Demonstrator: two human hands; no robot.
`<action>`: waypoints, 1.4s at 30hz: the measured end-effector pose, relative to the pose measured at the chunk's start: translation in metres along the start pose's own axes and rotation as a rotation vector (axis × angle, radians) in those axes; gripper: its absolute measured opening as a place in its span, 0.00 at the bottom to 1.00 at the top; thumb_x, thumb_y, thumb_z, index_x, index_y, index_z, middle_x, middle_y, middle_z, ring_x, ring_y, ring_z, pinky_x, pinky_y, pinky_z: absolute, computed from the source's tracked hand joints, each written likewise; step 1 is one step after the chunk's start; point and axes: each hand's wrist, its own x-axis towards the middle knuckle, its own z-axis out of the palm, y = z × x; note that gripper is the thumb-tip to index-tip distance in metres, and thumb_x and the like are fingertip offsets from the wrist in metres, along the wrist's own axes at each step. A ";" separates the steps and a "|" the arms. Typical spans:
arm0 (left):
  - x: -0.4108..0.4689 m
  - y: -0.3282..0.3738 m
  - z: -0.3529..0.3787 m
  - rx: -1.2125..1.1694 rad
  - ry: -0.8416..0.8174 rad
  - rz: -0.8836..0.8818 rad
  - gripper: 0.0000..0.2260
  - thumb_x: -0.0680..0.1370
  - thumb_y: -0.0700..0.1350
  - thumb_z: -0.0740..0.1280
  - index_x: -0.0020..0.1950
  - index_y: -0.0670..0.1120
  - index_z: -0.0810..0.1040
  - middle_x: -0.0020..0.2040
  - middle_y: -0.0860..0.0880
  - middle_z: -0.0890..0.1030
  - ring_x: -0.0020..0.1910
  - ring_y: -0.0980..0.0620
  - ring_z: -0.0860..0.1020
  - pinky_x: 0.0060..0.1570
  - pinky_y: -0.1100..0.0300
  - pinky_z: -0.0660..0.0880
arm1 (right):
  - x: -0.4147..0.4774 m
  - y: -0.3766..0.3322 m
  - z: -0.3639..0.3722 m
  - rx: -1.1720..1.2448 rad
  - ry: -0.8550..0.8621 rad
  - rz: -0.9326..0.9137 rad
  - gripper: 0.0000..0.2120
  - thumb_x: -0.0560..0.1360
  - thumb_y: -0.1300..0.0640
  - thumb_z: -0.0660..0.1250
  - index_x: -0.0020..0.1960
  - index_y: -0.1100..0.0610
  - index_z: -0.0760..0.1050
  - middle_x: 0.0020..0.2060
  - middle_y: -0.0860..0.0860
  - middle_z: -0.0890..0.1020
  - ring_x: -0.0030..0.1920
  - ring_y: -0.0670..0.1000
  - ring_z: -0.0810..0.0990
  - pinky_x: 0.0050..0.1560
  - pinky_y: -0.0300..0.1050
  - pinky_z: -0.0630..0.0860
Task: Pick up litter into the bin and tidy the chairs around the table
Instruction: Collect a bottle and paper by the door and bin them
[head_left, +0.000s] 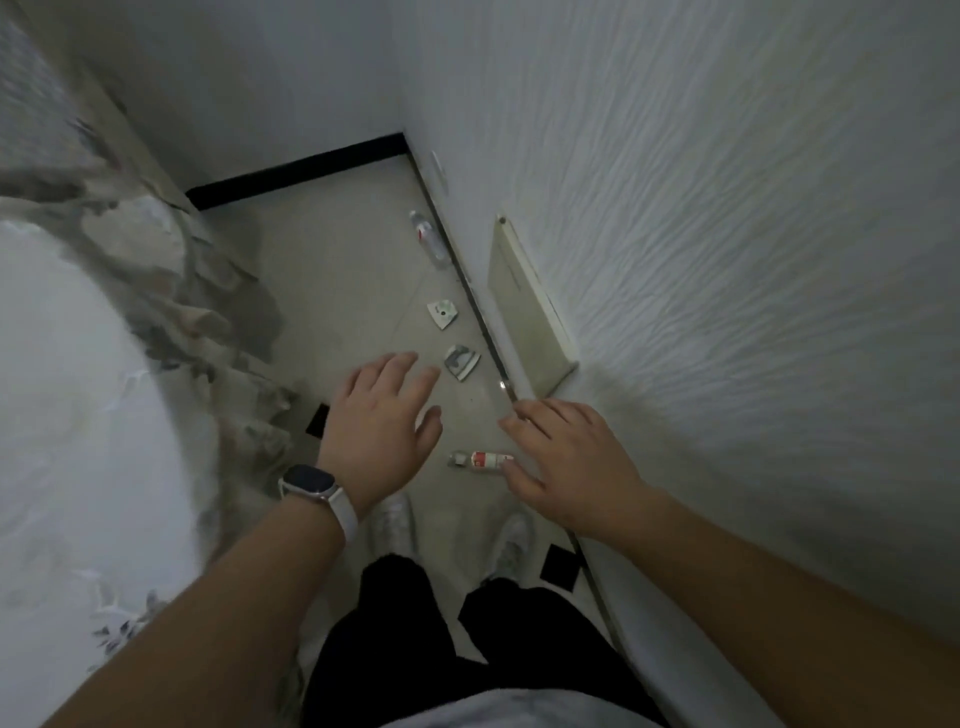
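Note:
Litter lies along the floor in a narrow gap beside the wall. A small bottle with a red and white label (480, 460) lies on its side just ahead of my shoes. Farther on are a crumpled wrapper (461, 361), a white flattened carton piece (442, 313) and a clear plastic bottle (429, 238) by the skirting. My left hand (382, 428), with a watch on the wrist, hovers open above the floor left of the small bottle. My right hand (563, 457) is spread open just right of that bottle, its thumb close to it. No bin or chairs are visible.
A table covered by a white patterned cloth (78, 389) fills the left side. A textured white wall (727, 260) closes the right, with a cream panel (530, 312) leaning on it. Black squares (560, 567) mark the floor. A black skirting (296, 169) ends the gap.

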 end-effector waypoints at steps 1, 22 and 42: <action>0.012 -0.006 0.016 -0.014 -0.002 0.013 0.19 0.74 0.52 0.64 0.62 0.46 0.79 0.62 0.42 0.79 0.59 0.39 0.78 0.57 0.46 0.73 | 0.009 0.006 0.011 0.003 0.000 0.024 0.19 0.75 0.45 0.61 0.59 0.54 0.78 0.58 0.52 0.79 0.56 0.53 0.76 0.56 0.49 0.69; 0.138 -0.156 0.502 -0.124 -0.213 0.083 0.25 0.76 0.55 0.61 0.69 0.44 0.75 0.68 0.37 0.75 0.64 0.35 0.74 0.59 0.40 0.72 | 0.102 0.172 0.433 0.177 -0.253 0.430 0.27 0.74 0.40 0.59 0.66 0.57 0.72 0.61 0.54 0.76 0.59 0.57 0.74 0.57 0.52 0.71; 0.259 -0.215 0.764 -0.308 -0.202 -0.145 0.35 0.77 0.63 0.63 0.78 0.46 0.61 0.74 0.41 0.67 0.69 0.38 0.68 0.65 0.44 0.68 | 0.141 0.243 0.659 0.078 -0.725 0.112 0.40 0.72 0.33 0.62 0.77 0.49 0.52 0.73 0.50 0.62 0.70 0.53 0.63 0.68 0.48 0.61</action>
